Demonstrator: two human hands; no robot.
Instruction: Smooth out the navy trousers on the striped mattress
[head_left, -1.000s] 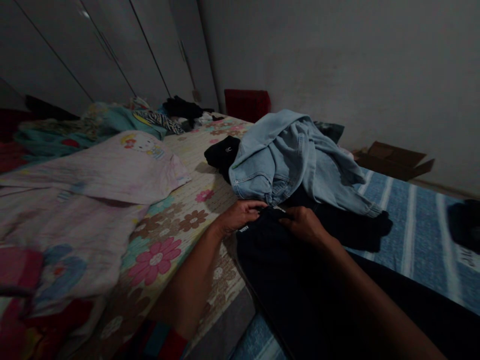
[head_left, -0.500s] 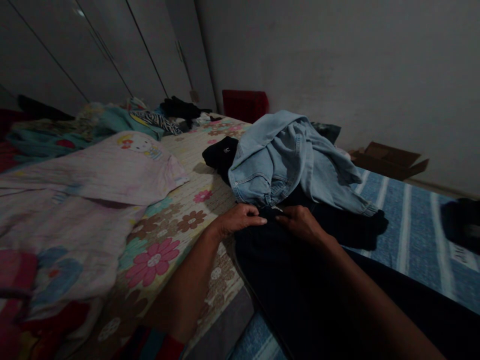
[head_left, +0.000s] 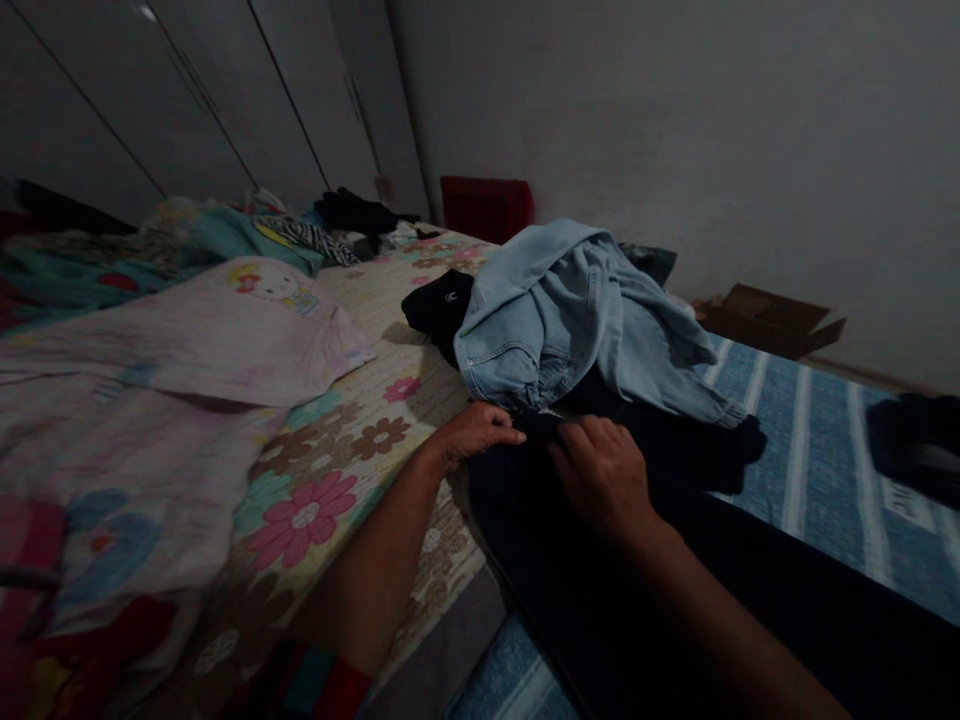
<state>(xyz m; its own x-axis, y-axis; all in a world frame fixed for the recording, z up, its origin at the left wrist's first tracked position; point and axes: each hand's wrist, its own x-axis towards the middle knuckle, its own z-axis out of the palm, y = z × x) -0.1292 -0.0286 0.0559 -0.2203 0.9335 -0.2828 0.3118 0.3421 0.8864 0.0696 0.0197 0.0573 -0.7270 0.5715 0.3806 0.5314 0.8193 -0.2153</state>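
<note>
Dark navy trousers [head_left: 555,560] lie spread across the bed toward me and off to the lower right. My left hand [head_left: 480,435] pinches their top edge at the left, thumb pointing right. Close beside it, my right hand [head_left: 604,465] rests back-up with curled fingers on the same edge; its fingertips are partly hidden. Just beyond both hands sits a crumpled light-blue denim jacket [head_left: 555,310], lying over other dark clothing [head_left: 697,445]. A black folded garment with a small white mark [head_left: 442,300] pokes out to its left.
A pale pink printed garment [head_left: 187,350] covers the left of the flowered bedding [head_left: 382,435]. Piled clothes [head_left: 240,235] lie behind it. Blue striped cloth [head_left: 795,450] is at right, near an open cardboard box [head_left: 772,315]. Wardrobe doors [head_left: 210,90] stand at the back left.
My right hand has turned more back-up, its fingers curling over the trousers' top edge. The left hand keeps its pinch at nearly the same spot. The view has shifted slightly.
</note>
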